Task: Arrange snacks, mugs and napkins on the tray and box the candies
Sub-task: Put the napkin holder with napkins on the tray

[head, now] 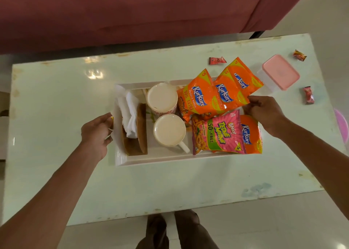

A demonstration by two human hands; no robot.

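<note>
A white tray [156, 159] lies in the middle of the table. On it stand a brown napkin holder [141, 129] with white napkins [130, 107] and two white mugs [162, 97] [169, 129]. Three orange snack packets [200, 99] [236, 82] [251, 135] and a pink one [217, 133] cover its right end. My left hand [96, 133] is curled around the tray's left rim. At the right end my right hand [266, 112] is closed where the packets hide the rim. Three red wrapped candies [217, 60] [299, 55] [308, 97] lie loose near a lidded pink box [279, 74].
The glossy white table [56, 97] stands in front of a maroon sofa [132, 12]. A pink round object [341, 126] pokes in at the right table edge. My feet show below the table's near edge.
</note>
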